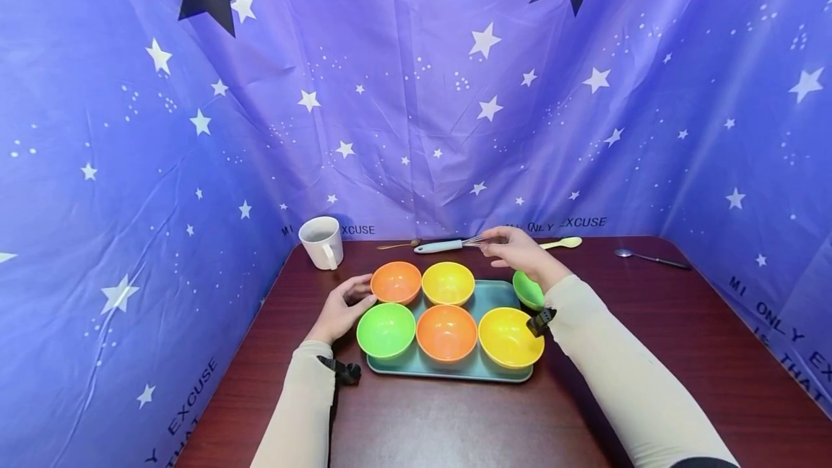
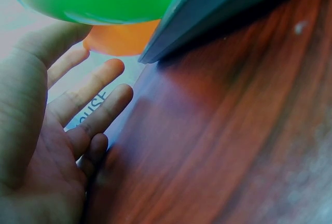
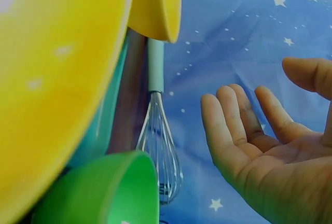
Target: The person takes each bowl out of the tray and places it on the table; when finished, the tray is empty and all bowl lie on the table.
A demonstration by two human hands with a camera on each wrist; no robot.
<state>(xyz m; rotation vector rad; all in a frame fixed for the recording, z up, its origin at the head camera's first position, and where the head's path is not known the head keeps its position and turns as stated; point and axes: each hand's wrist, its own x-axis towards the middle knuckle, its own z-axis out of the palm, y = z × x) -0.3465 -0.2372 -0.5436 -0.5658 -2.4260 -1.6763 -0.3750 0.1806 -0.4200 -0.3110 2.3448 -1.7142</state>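
Observation:
My left hand (image 1: 343, 307) is at the left side of the back orange bowl (image 1: 396, 282) and the front green bowl (image 1: 386, 331); its fingers are loosely extended in the left wrist view. My right hand (image 1: 520, 250) hovers with relaxed, parted fingers behind the tray, near the wires of a whisk (image 1: 442, 245), holding nothing. On the teal tray (image 1: 487, 296) stand a back yellow bowl (image 1: 448, 283), a front orange bowl (image 1: 446, 333) and a front yellow bowl (image 1: 507, 334). Another green bowl (image 1: 528, 291), partly hidden by my right arm, is at the tray's back right corner.
A white mug (image 1: 321, 243) stands at the table's back left. Along the back edge lie a thin brown utensil (image 1: 398, 245), a pale yellow spoon (image 1: 564, 243) and, farther right, a metal spoon (image 1: 650, 258). Star-printed blue cloth (image 1: 416, 128) hangs behind and beside the table.

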